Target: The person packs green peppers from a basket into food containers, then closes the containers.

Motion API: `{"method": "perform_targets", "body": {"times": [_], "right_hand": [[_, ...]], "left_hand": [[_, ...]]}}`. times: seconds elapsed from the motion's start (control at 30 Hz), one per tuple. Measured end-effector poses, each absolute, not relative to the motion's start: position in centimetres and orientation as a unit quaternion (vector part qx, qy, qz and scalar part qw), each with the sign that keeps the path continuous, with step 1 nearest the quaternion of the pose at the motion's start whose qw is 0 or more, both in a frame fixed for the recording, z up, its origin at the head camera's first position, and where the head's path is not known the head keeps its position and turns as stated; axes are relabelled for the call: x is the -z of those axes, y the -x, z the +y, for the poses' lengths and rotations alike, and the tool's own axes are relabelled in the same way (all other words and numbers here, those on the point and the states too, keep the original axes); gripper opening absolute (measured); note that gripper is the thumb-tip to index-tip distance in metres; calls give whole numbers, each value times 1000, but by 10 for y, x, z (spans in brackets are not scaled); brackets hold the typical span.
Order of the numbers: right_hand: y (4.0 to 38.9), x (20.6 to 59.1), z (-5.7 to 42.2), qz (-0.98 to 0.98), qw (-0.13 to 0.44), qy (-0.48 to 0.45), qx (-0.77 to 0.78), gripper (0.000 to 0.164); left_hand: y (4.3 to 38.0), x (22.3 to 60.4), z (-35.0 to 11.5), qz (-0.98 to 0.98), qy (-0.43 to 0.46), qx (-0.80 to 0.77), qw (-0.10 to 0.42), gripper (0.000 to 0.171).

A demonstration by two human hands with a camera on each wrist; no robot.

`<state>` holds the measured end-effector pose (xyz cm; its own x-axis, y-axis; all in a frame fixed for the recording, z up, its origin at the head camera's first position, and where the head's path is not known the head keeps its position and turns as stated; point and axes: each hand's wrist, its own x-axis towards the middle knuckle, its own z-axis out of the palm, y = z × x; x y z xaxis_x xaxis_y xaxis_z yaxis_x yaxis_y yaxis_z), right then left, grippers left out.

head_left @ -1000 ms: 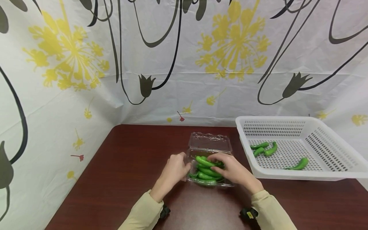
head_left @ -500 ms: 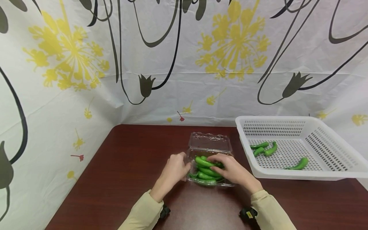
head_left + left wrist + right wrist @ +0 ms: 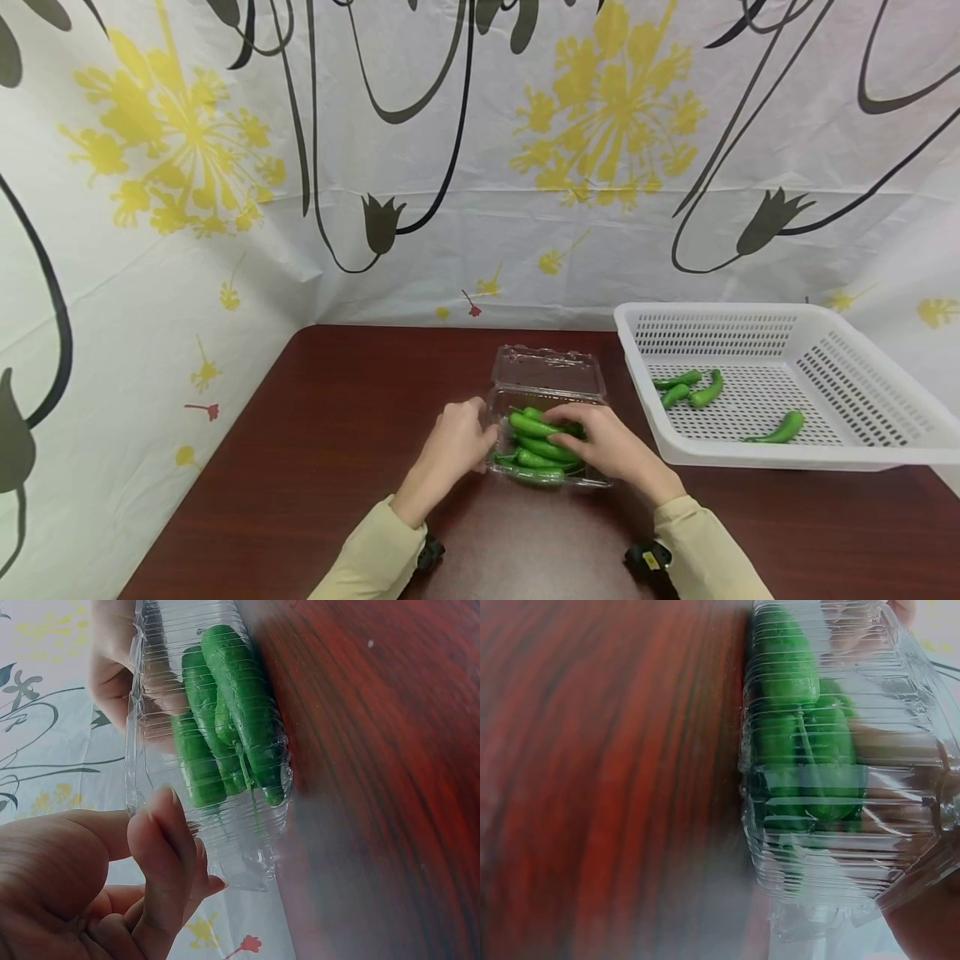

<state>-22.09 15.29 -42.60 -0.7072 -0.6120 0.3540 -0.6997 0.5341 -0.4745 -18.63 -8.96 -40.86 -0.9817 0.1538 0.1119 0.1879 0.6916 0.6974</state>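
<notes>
A clear plastic clamshell box (image 3: 551,385) stands on the table with its lid hinged back. Several green chili peppers (image 3: 536,461) lie inside, also visible through the ribbed wall in the left wrist view and the right wrist view. My left hand (image 3: 454,435) grips the box's left side, thumb and fingers at the rim (image 3: 135,750). Reaching over the right side, my right hand (image 3: 600,437) holds a green chili pepper (image 3: 531,426) between thumb and fingers, low among the others. Its fingertips are partly hidden by the peppers.
Right of the box is a white perforated plastic basket (image 3: 750,454) with several green chili peppers (image 3: 783,427) in it. The dark red wooden table (image 3: 360,400) meets a patterned white sheet (image 3: 480,208) at the back and left.
The pepper under my right fingers has shifted down slightly in the box. My left hand, the box and the basket have stayed in place.
</notes>
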Motion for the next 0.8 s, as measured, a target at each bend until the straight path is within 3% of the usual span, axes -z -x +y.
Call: {"method": "perform_targets", "body": {"times": [0.27,0.8], "right_hand": [[220,425,153,-879,63,-355,-313,15],[220,427,153,-887,95,-357,-276,17]], "left_hand": [[187,409,-90,-919,92,383,24,29],[187,409,-89,-918,91,386,27,21]]}}
